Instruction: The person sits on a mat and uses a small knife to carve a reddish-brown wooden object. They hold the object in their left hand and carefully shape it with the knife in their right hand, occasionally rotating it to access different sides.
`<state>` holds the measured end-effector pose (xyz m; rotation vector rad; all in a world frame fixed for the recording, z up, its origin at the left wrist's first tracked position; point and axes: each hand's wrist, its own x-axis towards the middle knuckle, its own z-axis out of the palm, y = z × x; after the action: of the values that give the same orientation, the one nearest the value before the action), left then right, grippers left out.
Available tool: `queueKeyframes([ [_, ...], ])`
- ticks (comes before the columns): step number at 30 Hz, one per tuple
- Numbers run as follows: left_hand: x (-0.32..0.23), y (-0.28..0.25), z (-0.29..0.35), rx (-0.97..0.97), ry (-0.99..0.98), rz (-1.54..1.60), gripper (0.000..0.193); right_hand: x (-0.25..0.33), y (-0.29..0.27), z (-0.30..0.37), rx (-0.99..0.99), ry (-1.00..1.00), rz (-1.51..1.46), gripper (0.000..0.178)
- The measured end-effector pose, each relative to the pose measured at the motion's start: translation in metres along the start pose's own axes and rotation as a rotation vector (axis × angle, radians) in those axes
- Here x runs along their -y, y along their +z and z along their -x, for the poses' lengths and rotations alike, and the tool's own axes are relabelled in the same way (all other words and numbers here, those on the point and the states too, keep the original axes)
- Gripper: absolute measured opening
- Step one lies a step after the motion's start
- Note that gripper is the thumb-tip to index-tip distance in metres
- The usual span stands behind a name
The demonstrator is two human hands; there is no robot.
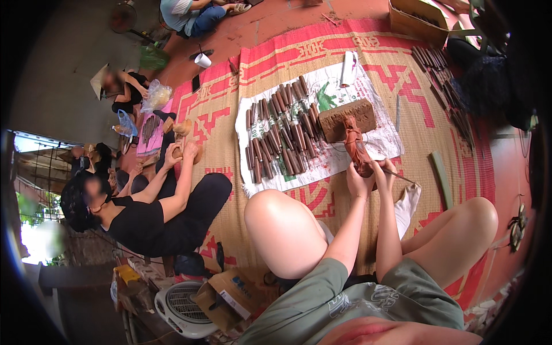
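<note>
My left hand [359,183] is closed round the lower end of a reddish-brown carved figurine [354,140]. The figurine slants away from me, its upper part lying against a thick brown wooden block [330,122]. At its base, my right hand [383,172] is closed on a thin, dark carving tool [402,177], whose shaft sticks out to the right. The tool's working tip is hidden by my fingers. Beyond my hands, a white printed cloth [322,187] carries the block and many chisels with brown handles [284,129] laid in rows.
A red-and-tan woven mat [224,144] lies under everything. To the left, a person in black [144,215] works on a pale wooden piece [183,129]. More tools [454,92] lie at the far right, near a green strip [441,178]. A white tube [347,69] stands at the cloth's back.
</note>
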<state>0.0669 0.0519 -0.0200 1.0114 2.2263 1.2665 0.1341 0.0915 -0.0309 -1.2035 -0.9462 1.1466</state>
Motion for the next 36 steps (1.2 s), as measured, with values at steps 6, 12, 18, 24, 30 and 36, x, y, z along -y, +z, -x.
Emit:
queueKeyframes([
  [6,0.003,0.000,0.003,0.002,-0.047,-0.043,0.077,0.022,0.016,0.004,0.003,0.111,-0.034,0.024],
  [12,0.002,0.000,0.000,0.035,-0.047,-0.051,0.074,0.008,0.010,-0.003,0.061,0.036,-0.027,0.024],
  [18,-0.006,-0.002,0.002,0.050,-0.076,-0.033,0.076,0.021,0.014,0.000,0.022,0.129,-0.176,0.023],
  [24,-0.021,-0.011,0.000,0.118,-0.120,0.049,0.077,0.001,0.022,-0.011,0.012,0.021,0.073,0.026],
  [30,-0.006,-0.005,0.000,0.055,-0.087,0.014,0.078,0.007,0.020,-0.001,-0.020,-0.004,0.041,0.024],
  [36,-0.006,-0.003,0.001,0.081,-0.081,0.075,0.077,0.008,0.018,-0.008,-0.033,-0.076,0.159,0.024],
])
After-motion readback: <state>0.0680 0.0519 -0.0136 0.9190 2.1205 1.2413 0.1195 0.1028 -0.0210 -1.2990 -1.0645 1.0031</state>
